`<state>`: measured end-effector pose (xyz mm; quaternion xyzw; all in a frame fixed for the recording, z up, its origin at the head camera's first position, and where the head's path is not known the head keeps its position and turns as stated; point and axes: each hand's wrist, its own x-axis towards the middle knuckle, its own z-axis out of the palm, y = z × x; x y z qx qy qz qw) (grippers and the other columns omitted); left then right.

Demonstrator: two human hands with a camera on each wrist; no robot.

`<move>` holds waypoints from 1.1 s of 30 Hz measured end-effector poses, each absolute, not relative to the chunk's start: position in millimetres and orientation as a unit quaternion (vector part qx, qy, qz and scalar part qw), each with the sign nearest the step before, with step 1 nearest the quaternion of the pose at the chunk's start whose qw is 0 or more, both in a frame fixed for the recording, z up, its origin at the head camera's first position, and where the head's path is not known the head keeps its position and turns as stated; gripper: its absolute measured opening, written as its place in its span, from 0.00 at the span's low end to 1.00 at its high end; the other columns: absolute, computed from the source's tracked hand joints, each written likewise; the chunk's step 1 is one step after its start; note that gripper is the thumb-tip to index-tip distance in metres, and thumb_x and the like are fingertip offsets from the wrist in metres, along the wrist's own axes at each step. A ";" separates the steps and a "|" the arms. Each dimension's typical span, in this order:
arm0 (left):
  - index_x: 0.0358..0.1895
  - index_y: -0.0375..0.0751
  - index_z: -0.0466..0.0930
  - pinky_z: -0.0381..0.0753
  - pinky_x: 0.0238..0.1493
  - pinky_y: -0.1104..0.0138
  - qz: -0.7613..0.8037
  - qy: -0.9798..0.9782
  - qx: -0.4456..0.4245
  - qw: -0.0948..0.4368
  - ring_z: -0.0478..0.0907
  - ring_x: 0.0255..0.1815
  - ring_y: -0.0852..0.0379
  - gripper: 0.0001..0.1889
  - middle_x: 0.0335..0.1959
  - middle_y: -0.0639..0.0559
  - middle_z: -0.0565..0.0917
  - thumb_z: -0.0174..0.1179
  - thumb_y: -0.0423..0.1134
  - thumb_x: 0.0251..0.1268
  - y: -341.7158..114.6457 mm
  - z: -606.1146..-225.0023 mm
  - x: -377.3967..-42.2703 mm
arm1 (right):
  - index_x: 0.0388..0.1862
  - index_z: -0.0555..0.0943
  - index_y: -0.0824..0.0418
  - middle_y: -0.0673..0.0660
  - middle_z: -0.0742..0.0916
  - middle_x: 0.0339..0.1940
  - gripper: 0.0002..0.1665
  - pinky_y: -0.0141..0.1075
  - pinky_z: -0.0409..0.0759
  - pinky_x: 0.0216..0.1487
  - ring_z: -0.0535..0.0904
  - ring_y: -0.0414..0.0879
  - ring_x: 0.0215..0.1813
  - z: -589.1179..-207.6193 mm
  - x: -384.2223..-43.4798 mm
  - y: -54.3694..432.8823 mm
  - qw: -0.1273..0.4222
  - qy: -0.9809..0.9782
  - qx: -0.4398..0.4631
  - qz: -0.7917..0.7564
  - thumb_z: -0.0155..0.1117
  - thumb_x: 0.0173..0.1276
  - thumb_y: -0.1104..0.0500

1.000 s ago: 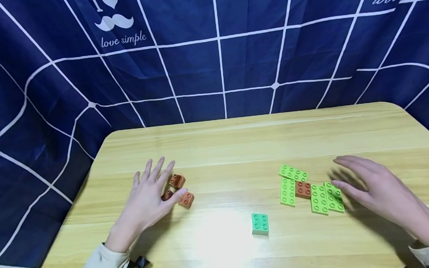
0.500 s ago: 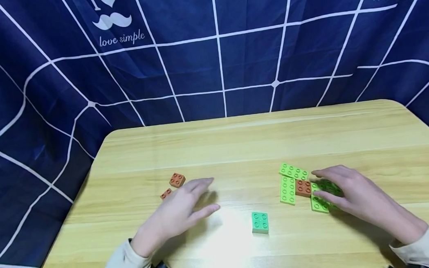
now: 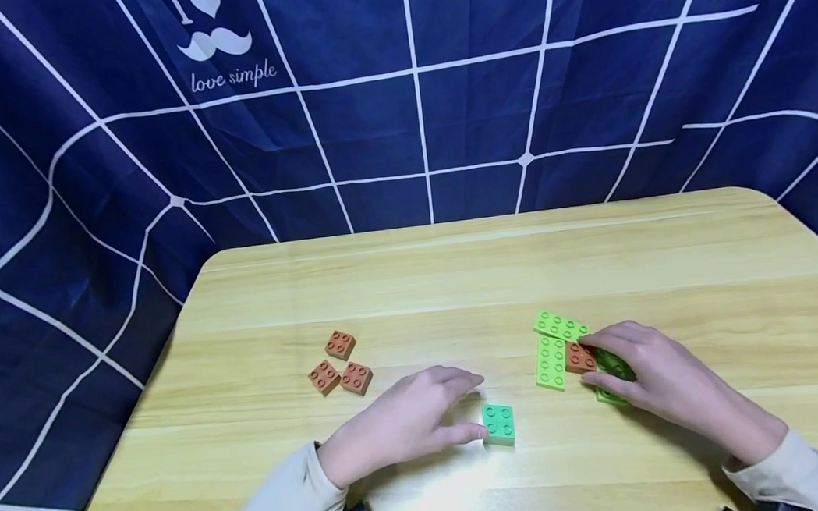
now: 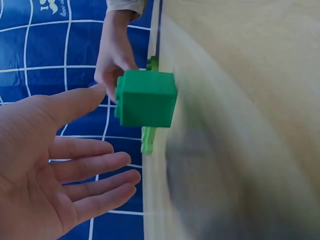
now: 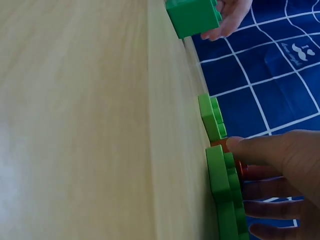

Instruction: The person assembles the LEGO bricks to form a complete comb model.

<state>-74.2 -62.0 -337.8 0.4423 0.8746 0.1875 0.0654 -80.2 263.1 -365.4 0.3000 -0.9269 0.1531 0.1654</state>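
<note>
My left hand (image 3: pixel 412 423) is spread over the table, its thumb tip close to the left side of a green square brick (image 3: pixel 498 423). In the left wrist view its fingers (image 4: pixel 95 167) are extended beside that brick, with nothing between them. My right hand (image 3: pixel 658 369) has its thumb and forefinger on opposite sides of a reddish-brown brick (image 3: pixel 580 357) and pinches it lightly. Light-green flat bricks lie around it: one upper (image 3: pixel 561 326), one left (image 3: pixel 550 362), and others partly hidden under the right hand.
Three reddish-brown bricks, one at the back (image 3: pixel 340 345) and two in front (image 3: pixel 324 377), lie to the left on the wooden table (image 3: pixel 411 287). A dark blue curtain (image 3: pixel 373 132) with white lines hangs behind the table's far edge.
My left hand has moved right, from beside the loose brown bricks to the green brick. My right hand has moved left over the light-green bricks to the brown brick.
</note>
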 end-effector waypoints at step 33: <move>0.50 0.35 0.82 0.74 0.51 0.82 0.267 0.866 0.419 0.049 0.81 0.45 0.64 0.21 0.43 0.51 0.86 0.72 0.41 0.54 -46.9 -363.3 -76.8 | 0.45 0.85 0.64 0.58 0.88 0.37 0.25 0.50 0.84 0.37 0.85 0.53 0.38 -357.1 -79.8 257.8 0.171 -0.925 0.305 0.146 0.79 0.46 0.59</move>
